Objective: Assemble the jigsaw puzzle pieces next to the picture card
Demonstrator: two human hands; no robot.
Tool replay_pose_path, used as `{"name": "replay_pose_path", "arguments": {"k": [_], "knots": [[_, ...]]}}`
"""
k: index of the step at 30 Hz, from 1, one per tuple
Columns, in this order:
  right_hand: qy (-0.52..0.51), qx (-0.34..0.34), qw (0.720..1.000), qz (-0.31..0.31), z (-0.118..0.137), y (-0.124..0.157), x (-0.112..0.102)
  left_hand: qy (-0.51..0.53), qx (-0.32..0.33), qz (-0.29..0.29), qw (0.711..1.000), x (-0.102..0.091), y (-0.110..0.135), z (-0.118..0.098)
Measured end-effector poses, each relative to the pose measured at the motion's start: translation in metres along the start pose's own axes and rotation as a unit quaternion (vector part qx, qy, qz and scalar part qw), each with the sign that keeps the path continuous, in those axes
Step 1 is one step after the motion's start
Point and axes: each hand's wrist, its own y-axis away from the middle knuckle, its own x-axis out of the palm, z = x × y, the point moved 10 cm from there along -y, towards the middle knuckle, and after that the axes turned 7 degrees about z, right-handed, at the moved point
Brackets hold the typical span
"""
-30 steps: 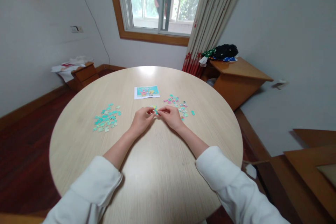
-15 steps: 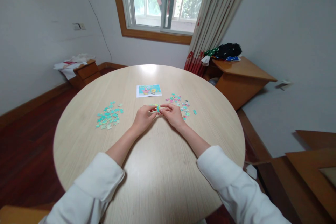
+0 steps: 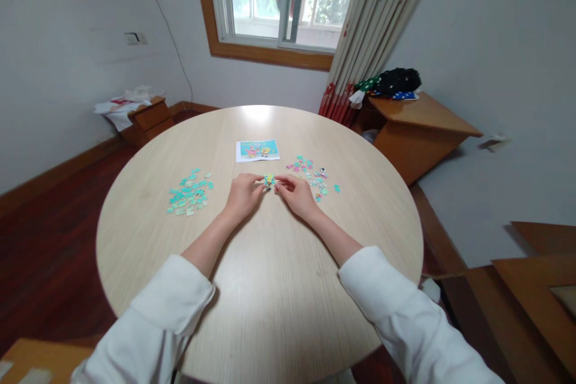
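Note:
Between my two hands is a small cluster of jigsaw puzzle pieces (image 3: pixel 269 180), yellow and teal, near the middle of the table. My left hand (image 3: pixel 244 193) pinches its left edge with thumb and fingers. On the right edge, the curled fingers of my right hand (image 3: pixel 295 194) grip the same cluster. Loose teal and pale green pieces (image 3: pixel 189 195) lie spread out to the left. Beyond my right hand is another group of loose pieces (image 3: pixel 320 175), with pink, teal and white ones. A printed picture card (image 3: pixel 258 150) with cartoon figures lies behind my hands.
Everything lies on a round, pale wooden table (image 3: pixel 265 288). A wooden cabinet (image 3: pixel 418 126) with clothes (image 3: pixel 396 82) on top stands at the back right, by a curtain (image 3: pixel 364 30). To the back left is a small wooden stand (image 3: pixel 150 120) bearing white cloth or paper.
My fingers have drawn apart slightly, so more of the puzzle cluster shows between them. The view has shifted a little. The loose pieces and the card stay in place.

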Motion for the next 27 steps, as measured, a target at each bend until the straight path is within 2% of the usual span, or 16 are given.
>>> {"name": "replay_pose_path", "arguments": {"k": [4,7,10,17,27], "knots": [[0.155,-0.056,0.986,-0.003,0.015,0.003,-0.001,-0.034,-0.03,-0.003,0.999,0.0,-0.001,0.012],[0.238,-0.099,0.966,0.032,0.024,0.004,0.007,-0.048,-0.047,0.002,0.998,0.0,0.0,0.016],[0.291,-0.111,0.948,0.065,0.026,0.006,0.015,-0.056,-0.068,0.013,0.996,0.002,0.0,0.019],[0.374,-0.081,0.918,0.106,0.019,0.008,0.026,-0.051,-0.077,0.014,0.996,0.003,0.0,0.02],[0.399,-0.069,0.904,0.135,0.015,0.008,0.032,-0.055,-0.087,0.009,0.995,0.002,-0.002,0.023]]}}
